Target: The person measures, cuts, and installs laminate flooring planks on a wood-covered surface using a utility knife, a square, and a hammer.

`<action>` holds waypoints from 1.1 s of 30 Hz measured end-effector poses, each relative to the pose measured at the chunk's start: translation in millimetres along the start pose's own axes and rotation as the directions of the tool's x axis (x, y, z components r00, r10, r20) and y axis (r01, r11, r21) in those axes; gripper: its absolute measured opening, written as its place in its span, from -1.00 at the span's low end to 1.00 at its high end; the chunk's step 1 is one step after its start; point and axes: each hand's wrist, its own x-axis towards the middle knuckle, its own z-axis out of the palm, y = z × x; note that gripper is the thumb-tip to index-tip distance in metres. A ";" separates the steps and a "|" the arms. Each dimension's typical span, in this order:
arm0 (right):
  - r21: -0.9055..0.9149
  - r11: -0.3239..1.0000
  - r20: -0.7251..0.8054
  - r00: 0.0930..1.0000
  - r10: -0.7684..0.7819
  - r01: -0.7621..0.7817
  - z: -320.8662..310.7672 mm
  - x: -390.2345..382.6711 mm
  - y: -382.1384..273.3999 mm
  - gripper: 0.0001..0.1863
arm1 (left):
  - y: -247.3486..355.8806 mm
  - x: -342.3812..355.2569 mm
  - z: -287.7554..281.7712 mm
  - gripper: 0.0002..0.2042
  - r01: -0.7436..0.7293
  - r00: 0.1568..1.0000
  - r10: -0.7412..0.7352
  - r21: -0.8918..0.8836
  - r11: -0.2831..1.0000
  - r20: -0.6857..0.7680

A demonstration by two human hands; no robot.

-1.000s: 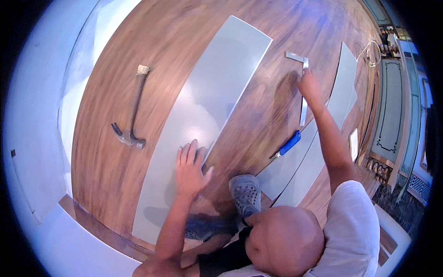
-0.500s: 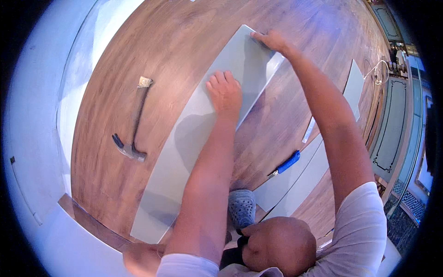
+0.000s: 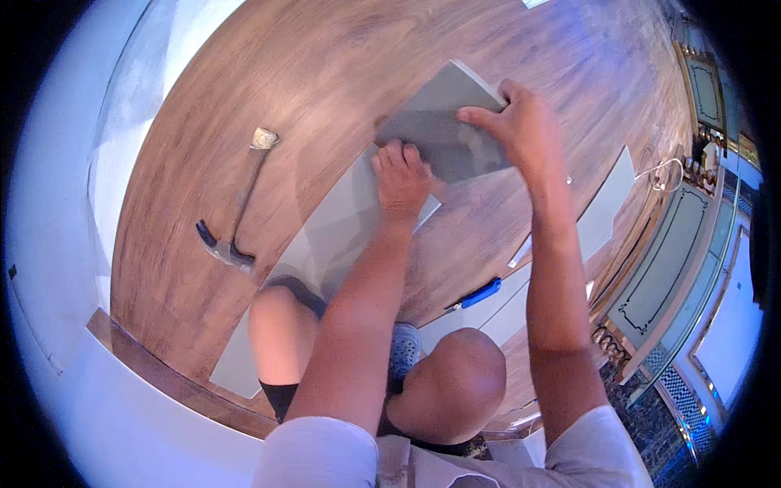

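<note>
Panel end (image 3: 443, 126) held in our right hand (image 3: 527, 130), left hand (image 3: 403, 180) curled at the bend, grip unclear, we best brace the lower gray section (image 3: 321, 236) flat.

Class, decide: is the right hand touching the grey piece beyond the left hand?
Touching: in the head view, the right hand has its thumb on the grey piece.
</note>
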 end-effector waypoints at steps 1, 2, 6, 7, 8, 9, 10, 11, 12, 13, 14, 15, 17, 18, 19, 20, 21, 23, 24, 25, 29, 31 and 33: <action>-0.119 0.993 -0.052 0.998 -0.021 0.014 -12.6 -17.5 -19.5 -0.35 | 0.1 3.3 -1.0 -0.71 0.014 0.999 -0.013 -0.011 1.000 0.029; -0.061 0.998 -0.110 0.993 -0.042 0.035 -17.2 -20.4 -15.6 -0.37 | 2.3 7.5 -1.5 -0.70 0.021 0.998 -0.019 -0.030 0.999 0.059; 0.165 0.985 -0.248 0.965 0.082 -0.041 -53.5 -37.4 -0.6 -0.46 | -9.5 3.3 3.2 -0.70 0.072 0.987 -0.052 -0.126 0.989 0.153; 0.174 0.980 -0.304 0.942 0.143 -0.093 -65.7 -44.5 20.7 -0.48 | -5.3 5.3 1.8 -0.74 0.064 0.992 -0.051 -0.109 0.992 0.117; 0.188 0.970 -0.357 0.909 0.215 -0.155 -73.5 -55.7 48.4 -0.50 | 0.4 7.6 -2.6 -0.77 0.052 0.995 -0.044 -0.094 0.994 0.092; 0.381 0.917 -0.372 0.889 0.268 -0.118 -70.1 -69.3 81.2 -0.49 | 2.6 7.5 -4.3 -0.80 0.038 0.997 -0.033 -0.071 0.997 0.063; 0.550 0.832 -0.385 0.862 0.329 -0.072 -63.4 -87.2 118.9 -0.49 | 4.4 6.8 -0.8 -0.81 0.018 0.992 -0.015 -0.024 1.000 0.129; 0.600 0.780 -0.311 0.847 0.432 -0.177 -51.1 -109.2 157.7 -0.48 | 2.0 5.8 2.9 -0.82 -0.018 0.980 0.015 0.014 1.000 0.196; 0.634 0.724 -0.277 0.794 0.541 -0.272 -39.6 -140.9 194.2 -0.46 | -3.8 5.6 7.3 -0.80 -0.022 0.977 0.008 0.065 0.998 0.214; 0.787 0.573 -0.214 0.770 0.602 -0.230 -15.5 -169.8 218.6 -0.56 | -5.0 7.8 16.6 -0.77 -0.030 0.976 0.011 0.082 0.996 0.219; 0.912 0.377 -0.140 0.741 0.657 -0.163 12.8 -196.2 246.0 -0.65 | -20.8 0.3 22.7 -0.75 -0.092 0.994 0.089 0.057 0.994 0.066; 0.981 0.178 -0.074 0.684 0.725 -0.083 37.3 -234.9 280.4 -0.74 | -27.9 -3.9 12.8 -0.75 -0.105 0.994 0.100 0.104 0.989 0.050; 0.988 -0.113 0.025 0.625 0.780 0.102 79.5 -295.5 282.6 -0.76 | -30.7 3.8 -9.9 -0.75 -0.015 0.996 0.009 0.076 0.997 0.084; 0.963 -0.206 0.071 0.579 0.812 0.171 94.9 -324.0 288.7 -0.74 | -26.6 3.9 -11.1 -0.75 -0.027 0.997 0.021 0.071 0.997 0.076; 0.935 -0.268 0.123 0.498 0.859 0.232 116.2 -360.4 299.2 -0.72 | -27.4 -3.0 -14.3 -0.74 -0.038 0.997 0.033 0.072 0.997 0.065; 0.900 -0.312 0.167 0.423 0.891 0.303 133.6 -390.6 313.0 -0.71 | -24.3 -4.9 -14.9 -0.74 -0.042 0.998 0.040 0.061 0.997 0.042; 0.878 -0.310 0.161 0.384 0.909 0.365 152.3 -414.9 325.6 -0.70 | -20.5 -6.6 -15.6 -0.73 -0.039 0.998 0.035 0.062 0.997 0.061; 0.833 -0.342 0.212 0.321 0.923 0.435 183.0 -448.7 348.5 -0.69 | -15.4 -10.8 -20.2 -0.71 -0.011 0.996 0.004 0.073 0.997 0.092; 0.802 -0.393 0.285 0.289 0.914 0.450 198.2 -455.4 341.4 -0.71 | -25.7 -6.9 -26.4 -0.69 -0.044 0.994 0.046 -0.027 0.999 0.099; 0.801 -0.373 0.256 0.296 0.920 0.468 201.0 -455.8 344.0 -0.72 | -35.9 -2.5 -29.5 -0.68 -0.070 0.992 0.083 -0.125 0.990 0.099; 0.919 -0.355 0.319 0.204 0.926 0.174 264.7 -496.2 351.9 -0.71 | -109.8 -34.9 -77.6 -0.58 -0.454 0.865 0.476 -0.158 0.877 0.161; 0.908 -0.377 0.413 0.235 0.880 -0.185 249.7 -506.2 395.7 -0.41 | -124.8 -64.6 -108.2 -0.48 -0.526 0.802 0.531 -0.100 0.845 0.273; 0.845 -0.271 0.388 0.178 0.904 -0.461 227.1 -510.3 402.3 -0.45 | -159.7 -106.4 -162.2 -0.43 -0.478 0.780 0.494 -0.144 0.867 0.385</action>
